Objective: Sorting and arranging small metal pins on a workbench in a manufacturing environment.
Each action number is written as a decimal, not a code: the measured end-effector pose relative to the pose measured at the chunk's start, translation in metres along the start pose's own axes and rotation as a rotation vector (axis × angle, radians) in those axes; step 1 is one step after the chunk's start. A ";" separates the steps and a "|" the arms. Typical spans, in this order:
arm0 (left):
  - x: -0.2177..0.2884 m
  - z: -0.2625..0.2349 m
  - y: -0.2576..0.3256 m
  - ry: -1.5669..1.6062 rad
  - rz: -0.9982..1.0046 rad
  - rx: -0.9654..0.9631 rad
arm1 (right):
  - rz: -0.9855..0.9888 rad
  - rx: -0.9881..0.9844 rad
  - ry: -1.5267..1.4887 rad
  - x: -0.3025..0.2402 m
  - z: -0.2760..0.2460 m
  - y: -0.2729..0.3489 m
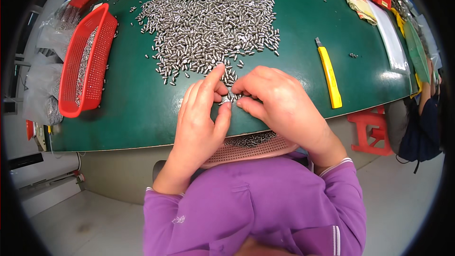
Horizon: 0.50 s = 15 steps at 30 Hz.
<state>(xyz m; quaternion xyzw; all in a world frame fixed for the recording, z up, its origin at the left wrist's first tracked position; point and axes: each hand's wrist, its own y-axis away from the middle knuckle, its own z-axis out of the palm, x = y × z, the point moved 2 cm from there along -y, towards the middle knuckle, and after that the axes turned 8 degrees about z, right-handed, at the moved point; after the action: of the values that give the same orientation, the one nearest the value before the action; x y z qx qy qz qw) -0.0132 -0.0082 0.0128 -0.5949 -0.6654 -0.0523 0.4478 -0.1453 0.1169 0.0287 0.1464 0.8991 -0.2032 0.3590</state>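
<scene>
**Both hands pinch small metal pins at the near edge of the heap**

The left hand point(201, 114) and right hand point(272, 99) meet fingertip to fingertip over the green table top point(132, 104), and between them sits a short row of small silvery metal pins point(231, 98). Both hands are closed in a pinch on this row: thumbs and forefingers press in from either side, which seems to keep the pins lying side by side so they can be handled as one bunch rather than singly.

Just beyond the fingertips spreads the big loose heap of the same silvery pins point(218, 19), its near fringe almost touching the fingers, so fresh pieces lie within easy reach. Directly below the wrists, against the purple-sleeved body, a pink perforated plastic basket point(246, 149) holds more pins; its place under the table edge looks suited to catching what is drawn toward the person.

Well off to the left of the left hand stands a red plastic mesh tray point(92, 57) with pins inside, tilted in view by the lens. To the right of the right hand lies a yellow utility knife point(330, 76), apart from the pins and untouched. Farther right, past the table, stands a red plastic stool point(372, 130).
</scene>
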 end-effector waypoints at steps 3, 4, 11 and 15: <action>-0.002 0.000 0.000 0.005 -0.002 -0.010 | -0.014 -0.016 0.025 0.000 0.002 -0.001; -0.003 0.000 0.001 0.005 -0.002 -0.009 | -0.015 -0.017 0.025 0.000 0.003 -0.001; -0.002 -0.001 0.001 -0.006 0.006 -0.019 | 0.002 -0.015 0.014 -0.002 0.003 0.000; 0.001 -0.004 0.001 0.009 0.009 -0.006 | -0.011 0.037 0.033 -0.008 0.003 0.000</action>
<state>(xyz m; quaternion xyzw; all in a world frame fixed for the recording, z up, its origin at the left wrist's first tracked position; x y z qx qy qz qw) -0.0105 -0.0093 0.0151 -0.5991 -0.6606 -0.0549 0.4492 -0.1377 0.1147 0.0323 0.1514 0.9018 -0.2193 0.3401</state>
